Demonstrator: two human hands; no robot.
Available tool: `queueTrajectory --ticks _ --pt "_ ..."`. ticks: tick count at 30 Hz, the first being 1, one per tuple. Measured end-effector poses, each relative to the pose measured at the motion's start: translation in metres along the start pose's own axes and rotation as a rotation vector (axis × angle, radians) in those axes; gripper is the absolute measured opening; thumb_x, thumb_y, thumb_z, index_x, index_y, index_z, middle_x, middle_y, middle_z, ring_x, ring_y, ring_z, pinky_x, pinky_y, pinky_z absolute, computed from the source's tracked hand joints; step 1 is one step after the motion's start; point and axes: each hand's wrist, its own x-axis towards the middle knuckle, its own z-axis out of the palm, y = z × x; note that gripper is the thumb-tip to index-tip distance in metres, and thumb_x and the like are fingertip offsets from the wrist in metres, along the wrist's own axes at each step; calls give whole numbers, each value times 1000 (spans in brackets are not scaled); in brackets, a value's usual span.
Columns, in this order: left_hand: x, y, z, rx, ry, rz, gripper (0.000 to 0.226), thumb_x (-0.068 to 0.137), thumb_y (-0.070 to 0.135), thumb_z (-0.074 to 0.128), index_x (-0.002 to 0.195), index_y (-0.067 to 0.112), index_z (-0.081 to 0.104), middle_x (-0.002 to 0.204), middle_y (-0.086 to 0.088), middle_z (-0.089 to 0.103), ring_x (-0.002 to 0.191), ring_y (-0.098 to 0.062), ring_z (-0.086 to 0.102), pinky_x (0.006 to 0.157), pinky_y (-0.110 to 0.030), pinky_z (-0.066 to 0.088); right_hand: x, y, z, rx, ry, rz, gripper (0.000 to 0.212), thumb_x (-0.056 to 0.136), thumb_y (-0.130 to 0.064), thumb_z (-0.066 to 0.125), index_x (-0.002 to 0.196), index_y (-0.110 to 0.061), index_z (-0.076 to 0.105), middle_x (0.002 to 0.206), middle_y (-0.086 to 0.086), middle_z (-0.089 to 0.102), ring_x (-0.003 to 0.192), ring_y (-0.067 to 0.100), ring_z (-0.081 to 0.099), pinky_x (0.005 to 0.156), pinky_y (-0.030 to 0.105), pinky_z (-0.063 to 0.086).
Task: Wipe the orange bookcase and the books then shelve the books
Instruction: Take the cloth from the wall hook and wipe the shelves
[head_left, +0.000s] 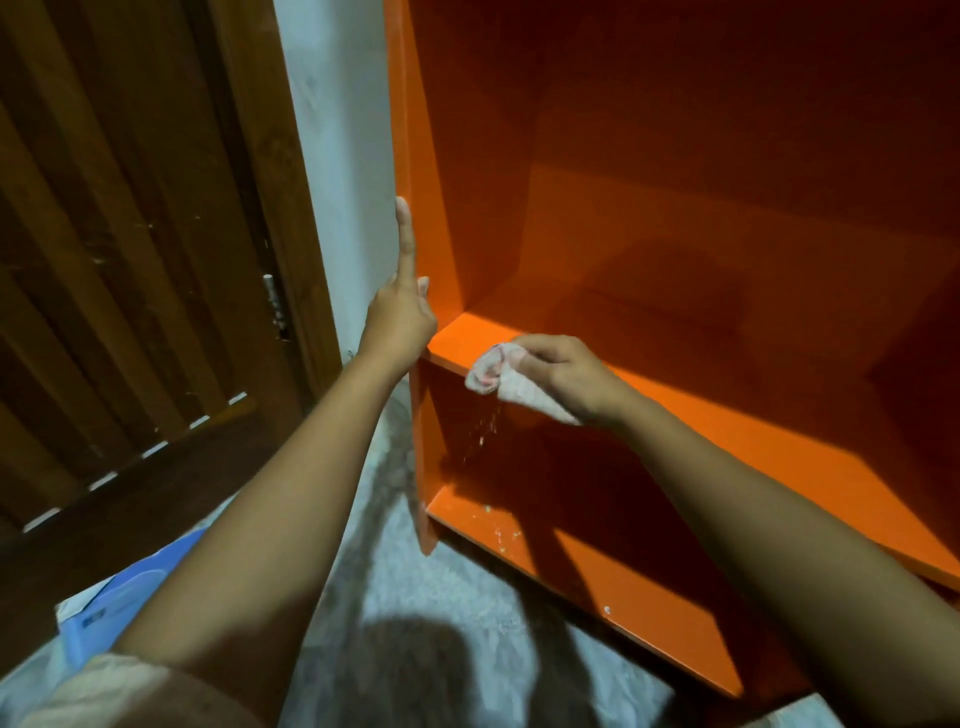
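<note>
Right hand (561, 376) tight around cloth (496, 376) at shelf (454, 340) edge; left hand (402, 317), fingers (405, 234) straight, on bookcase (402, 130) side

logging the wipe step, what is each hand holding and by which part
The right hand grips the bunched white cloth around its middle. The left hand holds nothing; its straight fingers rest on the side of the orange bookcase.

A bookcase (675, 234) finished in smooth, glossy orange is shown beside a door (130, 260) of dark, slatted wood fitted with a metal hinge (271, 301). A soft, crumpled cloth (501, 376) is seen against it. The wall (337, 130) is painted matt white; the floor (467, 587) is rough and grey.
</note>
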Motion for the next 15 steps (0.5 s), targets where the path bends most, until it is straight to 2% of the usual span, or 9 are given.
queueTrajectory --ticks 2,4,6,7,10,12,15 --pt "1 -2 0 -12 -7 -3 75 101 16 37 138 34 -25 66 -9 47 50 -13 42 45 -20 29 -3 9 -18 148 156 2 27 93 -24 49 93 -3 66 99 12 69 93 22 63 89 38 47" --pt "2 -5 2 -23 -16 14 74 101 17 36 135 36 -27 63 -5 44 49 -14 42 46 -21 31 -2 15 -33 176 283 42 26 98 -20 45 99 -6 66 99 5 70 93 18 65 87 26 49" --pt "2 -7 2 -55 -39 32 74 102 19 35 134 37 -29 64 -7 47 50 -17 46 47 -25 37 3 16 -40 74 290 124 25 100 -25 41 107 -15 64 82 -8 64 75 5 61 68 10 45" --pt "2 -9 2 -64 -48 38 74 102 20 34 134 37 -29 66 -10 50 52 -19 48 48 -28 41 11 20 -40 -1 263 172 26 101 -28 39 110 -18 62 77 -8 59 69 4 55 59 10 42" --pt "2 -12 2 -94 -49 44 71 102 23 32 138 34 -28 68 -17 53 52 -25 51 51 -37 50 44 29 -32 -169 207 247 34 100 -38 36 123 -25 56 84 -11 51 83 11 50 73 27 38" --pt "2 -15 5 -106 -34 59 70 102 28 30 135 40 -30 71 -21 57 54 -29 55 55 -47 53 64 34 -24 -178 195 221 35 95 -46 37 121 -32 56 77 -19 42 74 4 42 68 27 34" --pt "3 -22 8 -118 -13 97 66 99 35 27 136 46 -27 76 -22 61 55 -31 56 56 -50 52 82 31 -11 -115 142 176 25 94 -43 42 107 -33 61 93 -12 56 85 11 52 79 33 40"
